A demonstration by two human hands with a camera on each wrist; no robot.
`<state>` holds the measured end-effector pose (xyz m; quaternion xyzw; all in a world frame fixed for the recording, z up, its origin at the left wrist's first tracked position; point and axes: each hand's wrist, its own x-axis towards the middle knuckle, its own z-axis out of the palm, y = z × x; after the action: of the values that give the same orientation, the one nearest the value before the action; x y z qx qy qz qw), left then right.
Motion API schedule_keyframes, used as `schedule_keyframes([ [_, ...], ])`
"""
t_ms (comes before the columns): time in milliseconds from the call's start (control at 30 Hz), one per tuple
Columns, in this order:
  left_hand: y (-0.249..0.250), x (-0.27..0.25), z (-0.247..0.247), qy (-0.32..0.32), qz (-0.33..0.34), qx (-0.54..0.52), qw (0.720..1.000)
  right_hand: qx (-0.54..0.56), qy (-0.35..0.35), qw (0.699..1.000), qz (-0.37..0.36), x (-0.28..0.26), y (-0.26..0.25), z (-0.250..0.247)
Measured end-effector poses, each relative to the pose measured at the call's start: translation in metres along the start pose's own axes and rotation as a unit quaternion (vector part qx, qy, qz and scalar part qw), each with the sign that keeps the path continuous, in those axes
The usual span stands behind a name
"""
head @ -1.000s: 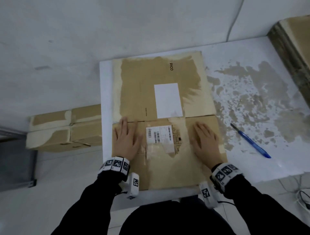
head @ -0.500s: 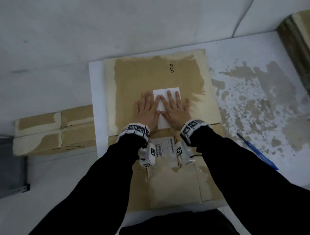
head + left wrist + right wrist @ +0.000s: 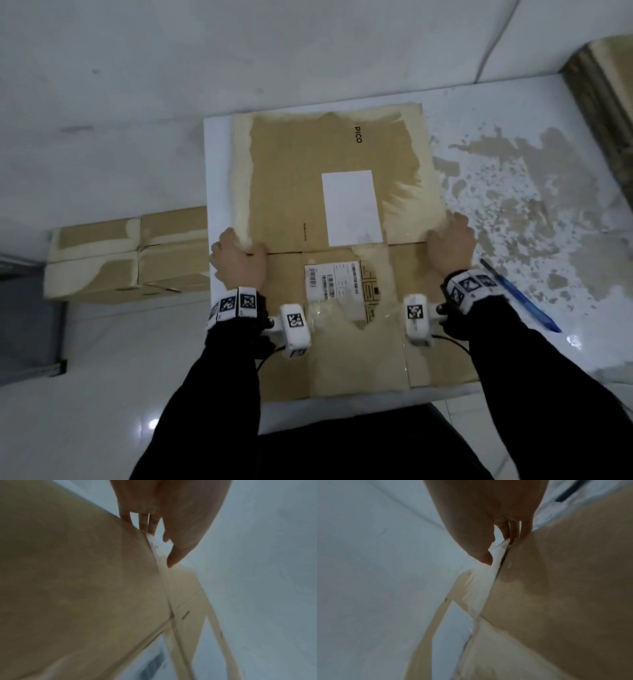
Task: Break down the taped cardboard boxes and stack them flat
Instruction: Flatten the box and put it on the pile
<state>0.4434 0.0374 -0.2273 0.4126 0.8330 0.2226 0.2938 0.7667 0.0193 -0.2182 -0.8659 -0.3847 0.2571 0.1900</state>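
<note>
A flattened cardboard box (image 3: 301, 178) lies on the white table (image 3: 496, 113), with a blank white label (image 3: 351, 205) on its far panel and a shipping label (image 3: 332, 281) on the near one. My left hand (image 3: 239, 260) grips the box's left edge at the fold line, thumb on top. In the left wrist view the fingers (image 3: 143, 520) reach round the cardboard (image 3: 77, 588) edge. My right hand (image 3: 448, 243) grips the right edge at the same fold. The right wrist view shows its fingers (image 3: 513, 531) at the cardboard (image 3: 565, 588) edge.
A blue pen (image 3: 520, 296) lies on the table right of my right wrist. A taped, still-assembled box (image 3: 126, 253) sits on the floor left of the table. Flat cardboard (image 3: 609, 85) is stacked at the far right. A dark object (image 3: 20, 325) stands at the left edge.
Both hands left the white label in the middle of the far panel and moved apart to the box's left and right edges at the fold, where they now grip.
</note>
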Motion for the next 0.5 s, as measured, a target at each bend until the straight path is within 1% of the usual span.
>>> schedule_keyframes([
  [33, -0.001, 0.003, -0.002, 0.003, -0.043, -0.048, 0.998, 0.000, -0.007, 1.000, 0.024, 0.004, -0.001, -0.004],
  [67, -0.004, 0.007, -0.005, -0.007, -0.073, -0.076, 0.994, -0.008, -0.028, 0.999, 0.031, 0.007, -0.001, -0.008],
  [100, -0.008, 0.010, -0.009, -0.023, -0.083, -0.081, 0.993, -0.010, -0.061, 0.998, 0.030, 0.008, -0.001, -0.013],
  [133, -0.011, 0.010, -0.013, -0.033, -0.073, -0.072, 0.994, -0.007, -0.089, 0.996, 0.019, 0.008, -0.001, -0.016],
  [167, -0.013, 0.009, -0.017, -0.030, -0.048, -0.060, 0.997, -0.002, -0.107, 0.994, 0.009, 0.005, -0.001, -0.021],
  [233, -0.014, -0.002, -0.023, 0.004, 0.007, -0.050, 0.999, 0.016, -0.113, 0.993, -0.015, -0.007, 0.001, -0.026],
  [300, -0.008, -0.016, -0.029, 0.031, 0.043, -0.049, 0.997, 0.027, -0.089, 0.994, -0.051, -0.021, 0.003, -0.032],
  [367, 0.003, -0.028, -0.035, 0.041, 0.069, -0.061, 0.995, 0.046, -0.064, 0.993, -0.090, -0.027, 0.006, -0.045],
  [500, 0.054, -0.058, -0.040, 0.029, 0.095, -0.101, 0.990, 0.072, -0.023, 0.988, -0.132, -0.007, 0.020, -0.103],
])
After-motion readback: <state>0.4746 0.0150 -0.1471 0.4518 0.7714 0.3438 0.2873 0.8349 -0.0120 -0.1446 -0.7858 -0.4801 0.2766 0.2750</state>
